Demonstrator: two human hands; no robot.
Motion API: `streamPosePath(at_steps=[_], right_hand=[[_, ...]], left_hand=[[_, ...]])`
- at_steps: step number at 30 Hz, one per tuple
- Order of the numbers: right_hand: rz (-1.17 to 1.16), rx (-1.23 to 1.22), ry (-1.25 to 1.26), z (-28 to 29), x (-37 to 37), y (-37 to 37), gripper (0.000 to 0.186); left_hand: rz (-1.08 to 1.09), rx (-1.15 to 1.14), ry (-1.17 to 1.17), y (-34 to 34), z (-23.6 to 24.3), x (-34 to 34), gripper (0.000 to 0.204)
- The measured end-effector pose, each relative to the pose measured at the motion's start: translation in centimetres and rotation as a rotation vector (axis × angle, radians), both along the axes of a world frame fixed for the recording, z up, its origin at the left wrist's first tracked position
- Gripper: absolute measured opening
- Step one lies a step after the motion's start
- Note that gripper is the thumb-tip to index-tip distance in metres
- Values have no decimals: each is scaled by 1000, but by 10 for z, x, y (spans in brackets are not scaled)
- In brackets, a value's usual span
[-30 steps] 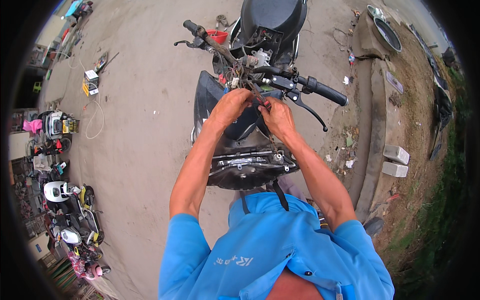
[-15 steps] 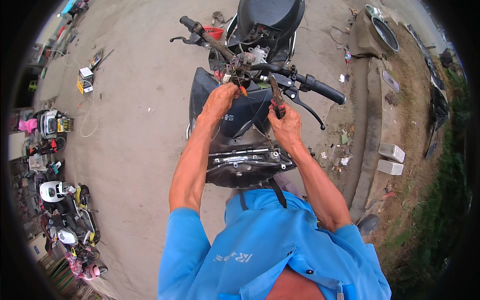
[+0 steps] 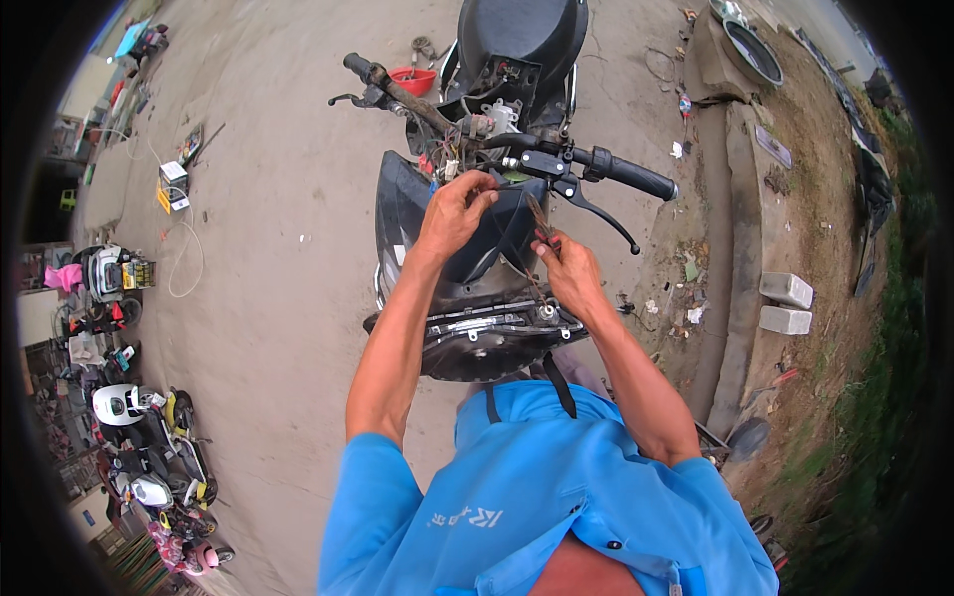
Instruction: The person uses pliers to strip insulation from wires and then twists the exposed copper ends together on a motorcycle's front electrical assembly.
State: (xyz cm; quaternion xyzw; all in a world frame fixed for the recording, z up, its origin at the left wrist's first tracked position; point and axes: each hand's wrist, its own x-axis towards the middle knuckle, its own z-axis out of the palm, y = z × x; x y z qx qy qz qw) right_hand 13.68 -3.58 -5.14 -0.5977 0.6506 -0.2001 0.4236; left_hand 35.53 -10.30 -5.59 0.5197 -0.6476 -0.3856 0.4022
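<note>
Lowered since, right fingers [image 3: 554, 242] clasp pliers [image 3: 538, 213]; left fingers [image 3: 477, 181] nearly pinched, hold unclear; red bowl [image 3: 417, 83] beyond handlebar [image 3: 422, 107].

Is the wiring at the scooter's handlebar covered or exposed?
Exposed: the wiring shows as a loose tangle beside the handlebar, with no cover over it, just beyond the left hand.

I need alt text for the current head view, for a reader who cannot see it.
A person's right hand grips a red-handled tool over a black scooter, the left hand close to its exposed wiring. A red bowl stands on the ground beyond.
</note>
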Motion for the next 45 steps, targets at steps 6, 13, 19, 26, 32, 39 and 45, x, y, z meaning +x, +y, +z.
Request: streamPosePath(at_steps=[6, 13, 19, 26, 32, 39, 45], right_hand=[[2, -163, 74, 2, 14, -5, 33], [96, -441, 323, -9, 23, -15, 48], [74, -513, 437, -1, 28, -18, 48], [65, -538, 479, -7, 33, -23, 46], [49, -511, 480, -9, 38, -24, 37], [41, -498, 635, 1, 44, -27, 25], [25, -608, 599, -7, 42, -31, 26]], left_hand=[[31, 56, -30, 7, -2, 1, 16], [53, 31, -14, 9, -8, -1, 20], [91, 26, -66, 14, 1, -2, 19], [135, 22, -26, 15, 1, -4, 16], [154, 42, -71, 14, -2, -7, 16], [168, 38, -249, 9, 2, -6, 19], [155, 84, -185, 7, 6, -7, 18]])
